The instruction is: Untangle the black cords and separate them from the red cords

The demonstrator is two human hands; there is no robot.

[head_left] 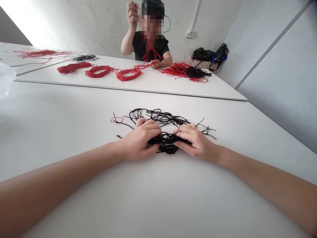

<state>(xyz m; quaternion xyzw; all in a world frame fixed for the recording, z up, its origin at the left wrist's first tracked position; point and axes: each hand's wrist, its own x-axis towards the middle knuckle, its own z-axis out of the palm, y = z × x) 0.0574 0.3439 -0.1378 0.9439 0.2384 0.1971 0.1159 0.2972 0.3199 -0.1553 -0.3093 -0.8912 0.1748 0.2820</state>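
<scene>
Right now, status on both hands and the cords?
Left hand and right hand both grip black cord bundle on white table. Loose black cords just behind. Nothing blocking.

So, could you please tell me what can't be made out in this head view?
- Fingertips of left hand and right hand: buried in the black cord bundle, so the grip is unclear.
- Knots in the loose black cords: too small.
- Clear plastic item: cut by the left edge.
- Bags: too far.
</scene>
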